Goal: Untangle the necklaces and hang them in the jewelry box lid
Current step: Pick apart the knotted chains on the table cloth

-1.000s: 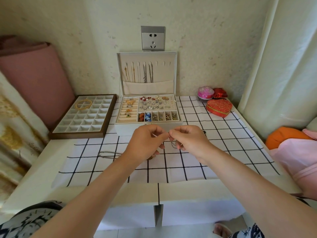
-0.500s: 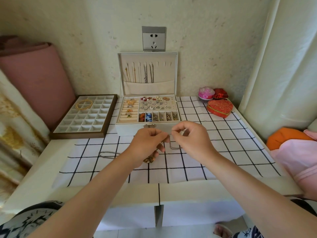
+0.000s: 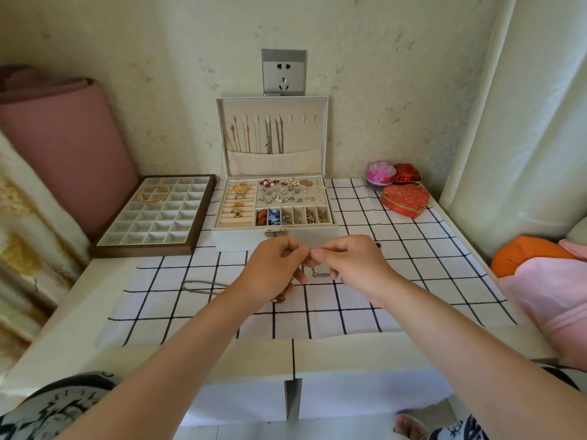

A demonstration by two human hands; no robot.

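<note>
I hold both hands over the middle of the black-and-white checked cloth [image 3: 413,281], just in front of the white open jewelry box [image 3: 241,241]. My left hand [image 3: 273,271] and right hand [image 3: 352,265] meet fingertip to fingertip. Each pinches the thin silver chain necklace [image 3: 319,274] between thumb and forefinger, the other fingers curled in. The short stretch between the pinches runs left to right, parallel with the near edge of the pale table [image 3: 79,296]. The slack droops below my right hand in a small loop, and any knot is hidden behind my fingers. Something gold-coloured shows under my left palm, but I cannot tell whether it belongs to this chain. A second grey chain [image 3: 203,285] lies on the cloth toward the table's left edge, apart from my hands.

The box's upright cream-lined lid [image 3: 317,138] stands straight ahead toward the far edge, above and beyond the hands. Its row of hooks [image 3: 287,118] carries chains at the left and middle, and the bare hooks sit at the right end. I therefore judge my right hand the nearer for hanging, once the chain is turned to drop vertically.
</note>
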